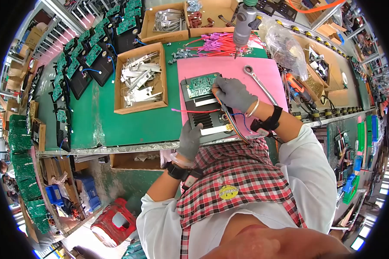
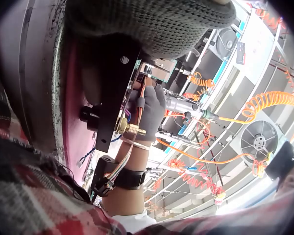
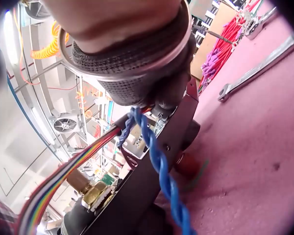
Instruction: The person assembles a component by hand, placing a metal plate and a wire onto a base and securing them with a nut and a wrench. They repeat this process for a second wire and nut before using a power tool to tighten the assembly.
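Observation:
A black metal panel [image 1: 190, 105] with a green circuit board [image 1: 199, 86] at its far end lies on the pink mat [image 1: 263, 110]. My gloved left hand [image 1: 189, 140] grips the panel's near left edge, thumb on top. At the board's right side, my gloved right hand [image 1: 234, 94] pinches the end of a multicoloured ribbon cable [image 3: 71, 166]; its fingers hide the cable's tip. Under this hand a twisted blue wire [image 3: 161, 166] hangs down past the panel's side. A brass fitting [image 1: 229, 127] sits near the panel's front right corner.
A ratchet wrench [image 1: 261, 84] lies right of the panel. An electric or air screwdriver [image 1: 245, 26] hangs over the mat's far edge. Left stands a cardboard box [image 1: 121, 103] of metal brackets, with several panels with boards [image 1: 101, 64] beyond. Red wires [image 1: 216, 45] lie behind.

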Demonstrator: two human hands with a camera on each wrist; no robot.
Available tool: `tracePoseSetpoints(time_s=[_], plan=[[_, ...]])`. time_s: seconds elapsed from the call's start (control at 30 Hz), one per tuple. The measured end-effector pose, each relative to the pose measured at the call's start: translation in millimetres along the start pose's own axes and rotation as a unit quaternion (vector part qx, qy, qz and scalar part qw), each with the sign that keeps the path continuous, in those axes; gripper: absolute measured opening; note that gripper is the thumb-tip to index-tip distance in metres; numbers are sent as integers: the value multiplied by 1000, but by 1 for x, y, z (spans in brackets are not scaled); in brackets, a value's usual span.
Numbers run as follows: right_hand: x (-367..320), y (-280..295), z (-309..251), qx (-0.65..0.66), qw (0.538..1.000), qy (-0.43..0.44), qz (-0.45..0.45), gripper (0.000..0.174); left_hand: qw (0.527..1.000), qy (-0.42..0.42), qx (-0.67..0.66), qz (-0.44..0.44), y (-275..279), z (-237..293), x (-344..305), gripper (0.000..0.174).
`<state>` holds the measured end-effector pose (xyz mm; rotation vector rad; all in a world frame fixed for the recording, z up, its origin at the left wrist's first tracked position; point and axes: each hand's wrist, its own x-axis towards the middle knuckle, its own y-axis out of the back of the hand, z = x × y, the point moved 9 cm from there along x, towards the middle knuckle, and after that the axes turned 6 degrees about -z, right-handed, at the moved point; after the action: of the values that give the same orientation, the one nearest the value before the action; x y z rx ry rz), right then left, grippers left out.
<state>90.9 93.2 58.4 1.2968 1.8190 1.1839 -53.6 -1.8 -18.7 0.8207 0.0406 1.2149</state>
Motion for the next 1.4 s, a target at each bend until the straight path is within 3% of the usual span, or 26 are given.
tracePoseSetpoints(time_s=[0.13, 0.27, 0.37, 0.43, 0.47, 0.5, 0.6, 0.63, 0.73, 0.97, 1.03, 1.13, 1.2, 1.23, 1.3, 1.33, 1.37, 1.4], plan=[[7, 1, -7, -21, 999, -6, -24, 11, 998, -4, 63, 4, 4, 9, 3, 29], [12, -2, -4, 4, 998, -20, -61, 14, 999, 6, 37, 3, 1, 4, 3, 25], [17, 0, 0, -2, 998, 38, -57, 24, 1000, 0, 26, 10, 0, 4, 4, 18], [25, 5, 15, 27, 998, -16, -53, 33, 1000, -3, 14, 6, 2, 7, 6, 15], [28, 6, 24, 43, 997, -44, -51, 38, 997, 51, -63, 12, 3, 0, 6, 13], [31, 0, 34, 67, 994, -59, -65, 64, 985, 104, -139, 17, 3, -5, 7, 13], [29, -20, 50, 263, 939, -166, -151, 76, 948, 191, -252, 17, -7, -19, 3, 11], [31, -20, 48, 247, 940, -157, -175, 78, 940, 208, -271, 15, -10, -23, 2, 11], [33, -17, 43, 198, 942, -142, -231, 81, 999, 32, 10, -12, -2, 8, 7, 11], [38, -21, 39, 158, 939, -153, -263, 79, 993, 83, 44, -71, 1, 12, 8, 25], [36, -24, 43, 182, 942, -135, -249, 80, 995, 74, 37, -62, 2, 11, 5, 29], [35, -19, 40, 191, 954, -106, -207, 85, 991, 84, 76, -68, -1, 15, 10, 13], [30, -26, 55, 272, 935, -99, -204, 91, 991, 27, 112, -63, -2, 37, 12, 23], [25, -20, 60, 250, 940, -108, -206, 98, 991, 8, 123, -46, -5, 41, 12, 29], [22, -22, 77, 195, 971, -54, -128, 106, 987, 4, 128, -99, -13, 61, 12, 40], [0, 10, 57, 139, 984, -48, -102, 104, 972, -20, 189, -137, -28, 47, 0, 46], [-10, 13, 60, 162, 984, -52, -52, 101, 980, -3, 172, -96, -25, 37, -7, 53], [-24, 22, 58, 202, 979, -27, 24, 93, 982, -42, 177, -46, -19, 37, -12, 47]])
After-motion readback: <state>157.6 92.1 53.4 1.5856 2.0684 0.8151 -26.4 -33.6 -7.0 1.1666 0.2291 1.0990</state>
